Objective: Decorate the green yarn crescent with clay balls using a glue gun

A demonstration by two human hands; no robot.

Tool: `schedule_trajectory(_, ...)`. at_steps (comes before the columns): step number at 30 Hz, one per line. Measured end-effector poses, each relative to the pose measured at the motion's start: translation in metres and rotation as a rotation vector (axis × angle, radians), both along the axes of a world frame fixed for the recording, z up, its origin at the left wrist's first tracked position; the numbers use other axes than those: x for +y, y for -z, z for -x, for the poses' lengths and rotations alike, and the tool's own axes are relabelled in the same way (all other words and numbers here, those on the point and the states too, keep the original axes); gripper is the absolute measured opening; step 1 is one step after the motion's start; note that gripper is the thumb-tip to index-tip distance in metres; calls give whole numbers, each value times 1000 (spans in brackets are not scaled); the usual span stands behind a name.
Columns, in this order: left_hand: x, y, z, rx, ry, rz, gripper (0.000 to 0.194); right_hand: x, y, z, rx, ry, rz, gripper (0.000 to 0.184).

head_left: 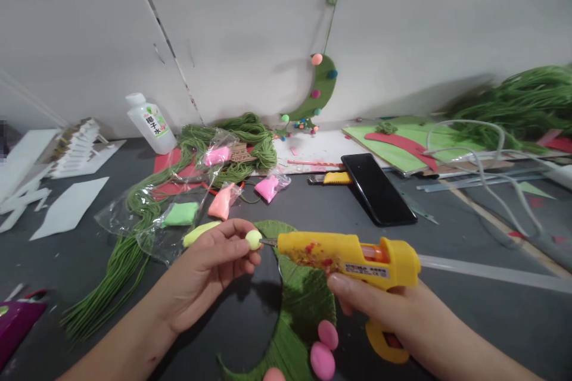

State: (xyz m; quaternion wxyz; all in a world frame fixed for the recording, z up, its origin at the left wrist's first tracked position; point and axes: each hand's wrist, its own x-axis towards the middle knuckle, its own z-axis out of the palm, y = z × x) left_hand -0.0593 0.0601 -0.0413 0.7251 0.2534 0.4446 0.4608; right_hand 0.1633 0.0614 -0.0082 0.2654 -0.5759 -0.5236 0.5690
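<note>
One yellow ball (254, 240) pinched between thumb and fingers of the left hand (218, 255), raised above the desk (241, 321). Gripped in the right hand (386, 303): a yellow glue gun (348, 253), tip pointing left and apparently touching the ball. Glue stick (491, 272) out of the gun's back, toward the desk's right edge. Pressure on the trigger not clear from this angle.

Beneath the gun, toward the near edge of the desk: a green crescent (308, 292), two pink balls (322, 361) by its outer curve, a peach ball (274, 374) partly cut off below.

Step in hand, by the look of it: putting glue on the yellow ball, not yet on the crescent. Next move, as a judgement: would call for drawing the tip away, turning the ball glue side down without smearing, and pressing it onto the crescent while hot, fingertips well away from the tip.

Toward the back edge: clay packets (268, 188), a phone (379, 189), a bottle (152, 123). On the wall behind: a hanging crescent (324, 83) dotted with colored balls.
</note>
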Motion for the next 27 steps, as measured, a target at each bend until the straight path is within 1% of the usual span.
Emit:
schedule_trajectory(6, 0, 1, 2, -14, 14, -5, 13, -3, -2, 3, 19, 31, 48, 27)
schedule_trajectory(13, -1, 1, 1, -22, 15, 4, 14, -1, -1, 1, -33, 34, -6, 24)
schedule_trajectory(18, -1, 0, 0, -28, 14, 3, 14, -4, 1, 3, 26, 48, 3, 24)
schedule_trajectory(23, 0, 0, 0, -34, 10, 3, 14, -7, 1, 3, 8, -13, 90, 31)
schedule_trajectory(25, 0, 0, -1, -35, 14, -3, 14, -8, 1, 3, 7, -15, 95, 34)
schedule_trajectory(27, 0, 0, -1, -33, 19, -7, 14, -7, 1, 2, 0, 0, 79, 34)
